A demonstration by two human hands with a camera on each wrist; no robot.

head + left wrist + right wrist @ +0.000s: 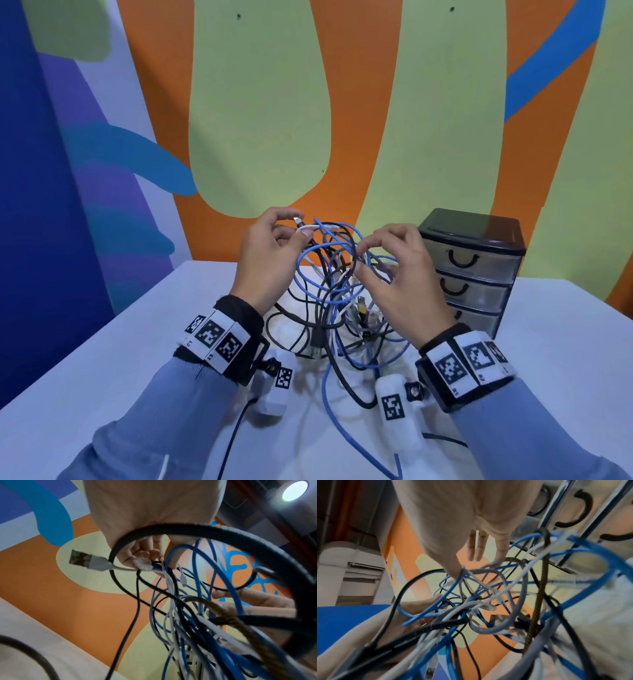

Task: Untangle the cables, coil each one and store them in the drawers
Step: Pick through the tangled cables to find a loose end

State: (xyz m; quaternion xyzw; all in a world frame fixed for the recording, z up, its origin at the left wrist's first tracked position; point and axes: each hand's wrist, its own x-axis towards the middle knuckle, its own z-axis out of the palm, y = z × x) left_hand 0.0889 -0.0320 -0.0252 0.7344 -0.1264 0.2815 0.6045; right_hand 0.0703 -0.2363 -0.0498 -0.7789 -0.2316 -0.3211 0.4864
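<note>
Left hand (270,253) was raised above the table (102,359), fingers curled, thumb and fingertips pinching a bunch of cables near their ends; left wrist view showed a clear network plug (141,563) and white and black strands caught between those fingertips, with a white USB plug (85,559) sticking out just beside them on the thumb side and a thick black braided cable (223,534) looping under the palm. The cable tangle (337,294) (blue, white, grey, black) hung from the left fingers down to the table, lower part resting on the surface between both wrists, one blue cable (337,421) trailing toward the person. Right hand (400,274) sat just right of the tangle's upper loops, thumb and index narrowed onto thin blue and grey loops, other fingers spread loose; right wrist view had the thumb tip touching a blue loop (453,586), three fingers straight and apart from the strands, a gold-black braided cable (537,601) running down past them; exact strand pinched, cannot tell. Drawer unit (476,270), black top, three clear drawers with black handles, stood just beyond the right hand's fingers, all drawers closed. Both wrists wore bands with black-white markers (219,339) over blue sleeves (164,411)
</note>
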